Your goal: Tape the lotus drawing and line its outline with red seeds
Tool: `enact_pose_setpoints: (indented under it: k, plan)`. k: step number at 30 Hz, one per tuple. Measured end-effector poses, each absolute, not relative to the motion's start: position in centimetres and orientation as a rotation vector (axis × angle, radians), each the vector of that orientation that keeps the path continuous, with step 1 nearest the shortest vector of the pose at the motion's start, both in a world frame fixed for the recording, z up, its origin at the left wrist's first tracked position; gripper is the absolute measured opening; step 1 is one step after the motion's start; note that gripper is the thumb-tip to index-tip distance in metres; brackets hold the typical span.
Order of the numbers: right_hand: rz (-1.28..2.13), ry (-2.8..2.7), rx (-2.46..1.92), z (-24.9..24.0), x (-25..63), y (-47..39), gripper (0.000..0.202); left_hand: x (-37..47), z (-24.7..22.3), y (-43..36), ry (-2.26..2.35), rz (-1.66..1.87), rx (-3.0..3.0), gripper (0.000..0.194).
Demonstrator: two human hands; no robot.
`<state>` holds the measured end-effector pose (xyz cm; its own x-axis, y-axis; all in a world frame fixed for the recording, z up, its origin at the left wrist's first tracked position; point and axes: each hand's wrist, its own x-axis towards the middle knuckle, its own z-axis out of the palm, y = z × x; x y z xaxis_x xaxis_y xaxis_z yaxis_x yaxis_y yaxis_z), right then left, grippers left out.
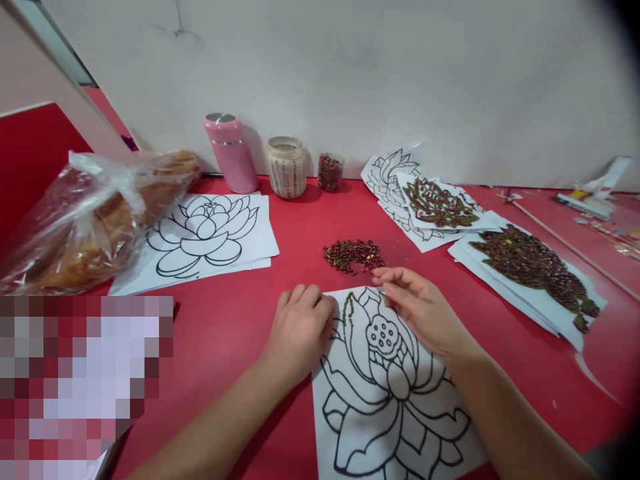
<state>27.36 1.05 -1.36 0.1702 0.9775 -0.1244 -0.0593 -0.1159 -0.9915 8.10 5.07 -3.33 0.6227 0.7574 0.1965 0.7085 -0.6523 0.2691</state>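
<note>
A white sheet with a black lotus outline (367, 423) lies on the red table. Small green beans line part of one petal near its top left. My left hand (303, 327) rests at the sheet's upper left edge with its fingers curled closed; whatever they hold, if anything, is hidden. Just beyond the sheet is a loose pile of red and green beans (353, 255). At the pile's near right edge, my right hand (417, 303) has its thumb and index finger pinched together; what is between them is too small to name.
Behind stand a pink bottle (233, 153), a glass jar (287, 168) and a small cup of beans (331, 172). Lotus sheets (265, 230) and a plastic bag (100, 227) lie left. Bean-covered pictures (530, 267) lie right, near a thin stick (575, 247).
</note>
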Motion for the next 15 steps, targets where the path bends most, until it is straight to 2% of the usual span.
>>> enact_pose_setpoints:
  k: [10,15]
  plan:
    - [1.385,-0.17,-0.838,-0.7,30.3,1.8,0.013,8.1,-3.2,5.1,1.22,0.441,2.684,0.021]
    - [1.304,-0.221,-0.775,0.1,31.4,1.6,0.015,8.1,-3.6,5.1,1.21,0.482,2.725,0.02]
